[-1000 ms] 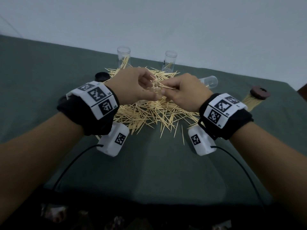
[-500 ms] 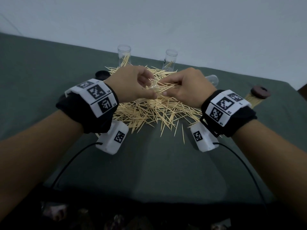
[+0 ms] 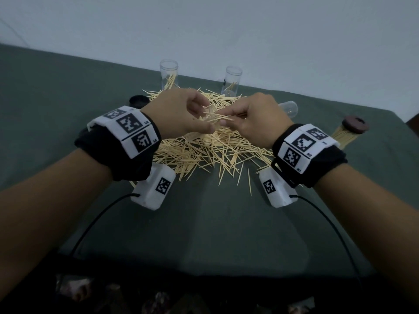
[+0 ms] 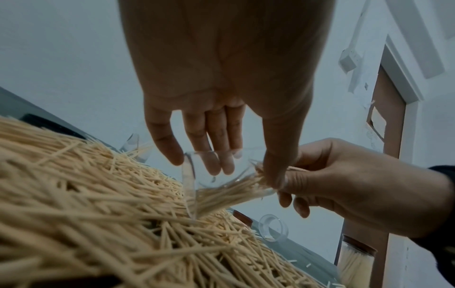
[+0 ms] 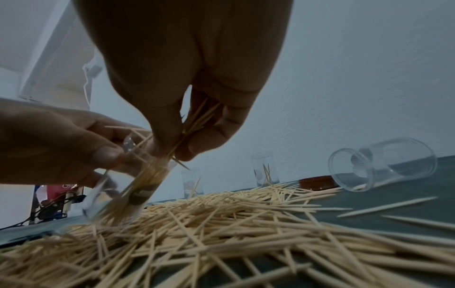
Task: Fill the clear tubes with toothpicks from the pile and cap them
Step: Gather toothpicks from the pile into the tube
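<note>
Left hand (image 3: 181, 116), over the far middle of the toothpick pile (image 3: 204, 152): thumb and fingers curled round a clear tube (image 4: 221, 181), tilted, mouth toward the right hand, closed end down among the loose sticks; partly filled with toothpicks lying along its length. Right hand (image 3: 256, 121), just beside the left: thumb and fingertips pinched on a small bundle of toothpicks (image 5: 194, 124), points entering the held tube's mouth. Pile: loose wooden toothpicks, spread wide on dark green tablecloth (image 3: 215, 234), a few strays at the near edge. Two upright clear tubes at the far side, uncapped: left one (image 3: 169, 74) with several toothpicks leaning inside, right one (image 3: 231, 82) with a few inside. One clear tube lying on its side (image 5: 384, 165) at the pile's right edge, open mouth toward the pile, apparently nothing inside. One filled tube with dark brown cap (image 3: 349, 132), lying at the far right, well apart from the pile. One dark cap (image 3: 138, 101) flat on the cloth at the pile's far left edge; one brown cap (image 5: 319, 182) flat on the cloth beside the fallen tube. Wrist bands with black-and-white markers and white camera housings (image 3: 154, 189) on both forearms, black cables trailing toward the near edge. Pale wall (image 3: 226, 30) behind the table.
</note>
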{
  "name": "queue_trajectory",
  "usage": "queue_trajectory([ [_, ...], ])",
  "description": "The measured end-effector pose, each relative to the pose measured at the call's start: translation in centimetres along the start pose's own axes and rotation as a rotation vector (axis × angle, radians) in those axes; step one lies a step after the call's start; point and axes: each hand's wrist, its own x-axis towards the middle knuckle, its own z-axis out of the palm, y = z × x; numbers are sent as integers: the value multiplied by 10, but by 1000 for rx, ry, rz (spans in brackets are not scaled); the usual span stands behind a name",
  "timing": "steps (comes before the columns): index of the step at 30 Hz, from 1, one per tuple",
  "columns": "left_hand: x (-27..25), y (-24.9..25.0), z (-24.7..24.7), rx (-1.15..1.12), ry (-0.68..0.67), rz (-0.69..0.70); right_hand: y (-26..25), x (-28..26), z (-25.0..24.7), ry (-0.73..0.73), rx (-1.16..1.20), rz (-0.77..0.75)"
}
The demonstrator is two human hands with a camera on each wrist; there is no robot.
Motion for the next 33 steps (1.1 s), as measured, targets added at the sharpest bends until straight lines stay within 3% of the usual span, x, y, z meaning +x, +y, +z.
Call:
queue_trajectory([
  [8, -2, -2, -3, -15, 7, -14, 5, 2, 0, 68, 11, -1],
  [15, -2, 2, 2, 14, -23, -1, 4, 3, 0, 57, 10, -47],
  [23, 0, 0, 2, -14, -4, -3, 6, 3, -2, 39, 82, 0],
  [33, -1, 1, 2, -37, -20, 29, 14, 5, 2, 69, -22, -149],
])
